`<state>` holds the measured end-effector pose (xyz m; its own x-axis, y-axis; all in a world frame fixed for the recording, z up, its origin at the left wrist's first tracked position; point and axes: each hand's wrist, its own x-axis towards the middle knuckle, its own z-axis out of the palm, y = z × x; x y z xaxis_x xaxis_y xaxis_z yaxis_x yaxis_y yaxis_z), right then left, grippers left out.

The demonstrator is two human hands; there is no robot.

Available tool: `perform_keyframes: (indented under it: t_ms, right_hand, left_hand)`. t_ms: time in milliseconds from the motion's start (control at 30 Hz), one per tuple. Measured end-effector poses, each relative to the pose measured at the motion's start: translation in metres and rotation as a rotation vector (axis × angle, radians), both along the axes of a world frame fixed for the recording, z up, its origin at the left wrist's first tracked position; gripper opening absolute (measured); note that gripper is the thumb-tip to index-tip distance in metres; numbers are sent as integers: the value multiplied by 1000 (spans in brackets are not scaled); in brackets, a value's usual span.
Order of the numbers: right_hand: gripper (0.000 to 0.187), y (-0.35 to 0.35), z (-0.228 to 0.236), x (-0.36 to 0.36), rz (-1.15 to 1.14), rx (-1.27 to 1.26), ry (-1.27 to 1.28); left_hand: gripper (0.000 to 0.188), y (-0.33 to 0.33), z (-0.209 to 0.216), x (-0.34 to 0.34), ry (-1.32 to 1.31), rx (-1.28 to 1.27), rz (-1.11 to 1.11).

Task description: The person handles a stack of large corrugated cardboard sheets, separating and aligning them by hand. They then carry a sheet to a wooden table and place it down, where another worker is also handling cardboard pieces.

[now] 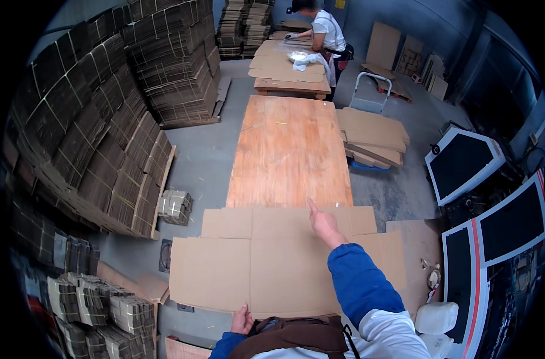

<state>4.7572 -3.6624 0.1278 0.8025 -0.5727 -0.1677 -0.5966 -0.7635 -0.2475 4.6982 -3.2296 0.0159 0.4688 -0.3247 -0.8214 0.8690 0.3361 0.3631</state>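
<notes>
Right hand (324, 225), empty, points one finger across the creased cardboard (290, 260)'s far edge; left hand (242, 322) curls at its near edge, grip unclear. The cardboard lies flat on a grainy wooden desk (290, 152).

Room above tabletop (290, 155) — cardboard (284, 263) covers near end.

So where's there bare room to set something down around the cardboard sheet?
Mostly bare: the wooden tabletop, between the cardboard sheet and the co-worker's table, with small scraps on it. Grey floor shows between tabletop and strapped bundles at left. Crowded: right of the tabletop, with piled cardboard, then white-framed panels.
</notes>
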Motion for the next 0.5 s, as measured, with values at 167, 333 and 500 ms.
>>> perform_keyframes:
  t_ms: [167, 333, 500]
  right_hand:
    - [61, 8, -26, 12, 25, 26, 8]
    - [58, -15, -86, -14, 21, 46, 169]
    - [49, 1, -60, 4, -46, 144, 101]
  left_hand:
    - [33, 33, -43, 7, -13, 125, -85]
    - [26, 12, -33, 2, -29, 49, -50]
    - [29, 8, -10, 9, -13, 94, -38]
